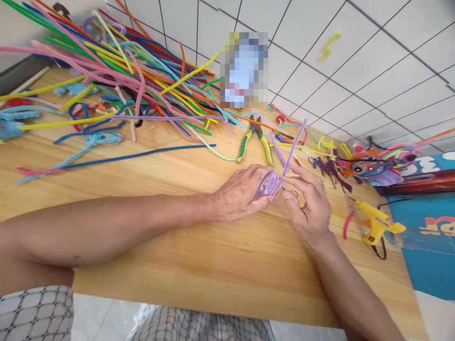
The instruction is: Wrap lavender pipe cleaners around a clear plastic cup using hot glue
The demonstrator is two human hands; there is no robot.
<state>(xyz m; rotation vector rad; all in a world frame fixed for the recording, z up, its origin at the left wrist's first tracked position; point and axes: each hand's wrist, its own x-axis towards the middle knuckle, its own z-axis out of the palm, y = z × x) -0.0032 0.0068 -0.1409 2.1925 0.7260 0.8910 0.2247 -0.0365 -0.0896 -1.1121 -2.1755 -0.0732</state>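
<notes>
My left hand (238, 194) is closed around a coiled bundle of purple pipe cleaner (269, 184), just above the wooden table. Two straight purple ends rise from the coil, slanting up and away from me. Beside it, my right hand (311, 201) has its thumb and fingers apart. Its fingertips touch or nearly touch the base of the longer purple end, with no clear pinch on it. Between the right thumb and index finger, a small metal ring shows behind, partly hidden. Pliers with green and yellow handles (256, 139) lie just beyond my left hand.
A heap of colourful pipe cleaners (142, 80) covers the back left. A phone-like screen (243, 71), blurred out, leans against the tiled wall (302, 42). On the right are a yellow glue gun (377, 220) and a colourful pipe-cleaner figure (369, 166). A blue pipe cleaner (142, 155) lies left.
</notes>
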